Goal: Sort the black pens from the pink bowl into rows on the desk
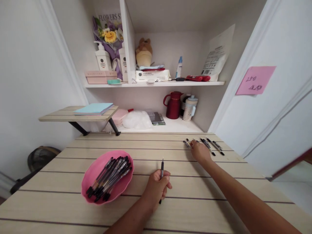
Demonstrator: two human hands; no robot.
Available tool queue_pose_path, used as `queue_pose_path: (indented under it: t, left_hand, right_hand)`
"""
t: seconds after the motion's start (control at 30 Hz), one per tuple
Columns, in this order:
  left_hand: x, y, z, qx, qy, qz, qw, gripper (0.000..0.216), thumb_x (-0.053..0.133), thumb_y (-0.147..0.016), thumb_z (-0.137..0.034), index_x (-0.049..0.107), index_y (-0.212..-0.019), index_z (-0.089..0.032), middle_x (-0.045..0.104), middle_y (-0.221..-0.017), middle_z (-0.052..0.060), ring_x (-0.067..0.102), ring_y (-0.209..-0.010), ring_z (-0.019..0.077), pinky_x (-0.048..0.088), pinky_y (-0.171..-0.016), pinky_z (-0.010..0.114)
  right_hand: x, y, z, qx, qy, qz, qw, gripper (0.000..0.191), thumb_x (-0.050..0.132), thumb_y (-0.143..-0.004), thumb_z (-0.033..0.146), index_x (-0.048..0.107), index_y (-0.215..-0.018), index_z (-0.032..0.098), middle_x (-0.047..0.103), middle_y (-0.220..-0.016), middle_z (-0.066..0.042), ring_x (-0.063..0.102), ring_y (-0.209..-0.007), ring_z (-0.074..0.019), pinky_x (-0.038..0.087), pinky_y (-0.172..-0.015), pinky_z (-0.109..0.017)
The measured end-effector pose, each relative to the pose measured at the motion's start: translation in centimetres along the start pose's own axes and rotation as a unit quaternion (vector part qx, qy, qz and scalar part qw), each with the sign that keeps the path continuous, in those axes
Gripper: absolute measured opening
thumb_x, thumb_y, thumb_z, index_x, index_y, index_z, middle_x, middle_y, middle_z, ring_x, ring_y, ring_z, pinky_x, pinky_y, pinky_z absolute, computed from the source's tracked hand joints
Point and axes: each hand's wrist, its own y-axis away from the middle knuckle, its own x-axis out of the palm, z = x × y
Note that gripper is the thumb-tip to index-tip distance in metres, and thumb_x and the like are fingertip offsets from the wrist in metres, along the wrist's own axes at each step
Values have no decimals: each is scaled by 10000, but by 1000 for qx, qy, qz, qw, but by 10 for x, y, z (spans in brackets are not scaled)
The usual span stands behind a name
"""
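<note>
Right of the bowl [94, 169], the left hand [157, 186] is clasping a pen [162, 164], the right hand [200, 151], grip unclear, reaching among loose pens [205, 142].

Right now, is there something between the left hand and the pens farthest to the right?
Yes. In this view, the right hand and its wrist lie across the straight path from the left hand to those pens. I see no other object between them.
</note>
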Motion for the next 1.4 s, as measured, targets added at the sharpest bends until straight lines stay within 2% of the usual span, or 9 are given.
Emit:
queue_pose_path:
  t: [0.33,0.6,0.7,0.8,0.87,0.93,1.0,1.2,1.4]
  left_hand:
    - [-1,-3,3,-7,5,-3,1000,275,538,-700,-325,501,-906,-146,550,-560,-40,283,-286,8,138,-318,176]
    - [-4,-5,4,-3,29,22,999,288,517,-715,-397,482,-873,-159,566,-585,-27,310,-299,14,151,-322,173]
    - [-5,-6,6,6,54,20,998,272,446,-755,-433,458,-828,-172,563,-590,-25,324,-304,20,162,-322,168]
    - [-4,-5,6,15,70,36,997,286,487,-742,-443,474,-819,-167,558,-609,-20,367,-330,28,209,-334,164]
    - [-3,-4,6,19,113,47,992,293,552,-714,-428,497,-813,-158,565,-639,-6,463,-415,54,317,-395,174]
    - [-2,-3,4,28,193,53,979,278,609,-689,-388,515,-805,-154,588,-715,23,559,-583,98,422,-545,216]
    - [-1,-2,2,30,268,54,962,260,646,-675,-344,528,-807,-154,609,-829,57,592,-764,146,444,-697,269]
    - [-4,-5,-2,36,354,31,934,209,667,-675,-262,548,-817,-165,613,-951,71,554,-1001,195,384,-908,332]
    - [-5,-7,-2,42,361,16,931,239,642,-702,-286,554,-895,-177,599,-1030,84,536,-1040,200,379,-924,345]
  right_hand:
    - [5,1,6,-9,3,-3,1000,240,446,-800,176,541,-1020,159,659,-845,-128,609,-796,-223,367,-635,-275]
    - [-16,16,-7,4,-25,-40,999,226,433,-799,230,564,-978,181,658,-845,-96,596,-807,-214,359,-627,-264]
    - [-25,35,-3,-30,-121,-40,991,187,439,-778,269,590,-851,186,651,-757,-59,584,-720,-189,359,-597,-253]
    - [-33,72,18,-128,-269,32,954,171,440,-755,297,574,-719,197,620,-655,-6,544,-592,-150,365,-558,-241]
    - [-37,103,37,-192,-319,69,925,171,443,-752,304,566,-697,200,593,-608,14,520,-566,-137,362,-550,-234]
    - [-37,132,56,-221,-346,110,905,194,450,-752,305,553,-626,199,587,-576,13,516,-557,-128,348,-535,-226]
    - [-32,154,71,-222,-363,151,892,143,487,-733,286,552,-640,199,616,-615,11,529,-567,-124,342,-525,-217]
    - [-12,169,85,-174,-363,84,912,28,474,-700,192,474,-675,205,605,-629,-1,526,-568,-132,349,-543,-225]
    - [-15,167,89,-203,-400,73,891,54,462,-718,197,508,-746,201,583,-616,10,514,-560,-127,364,-542,-216]
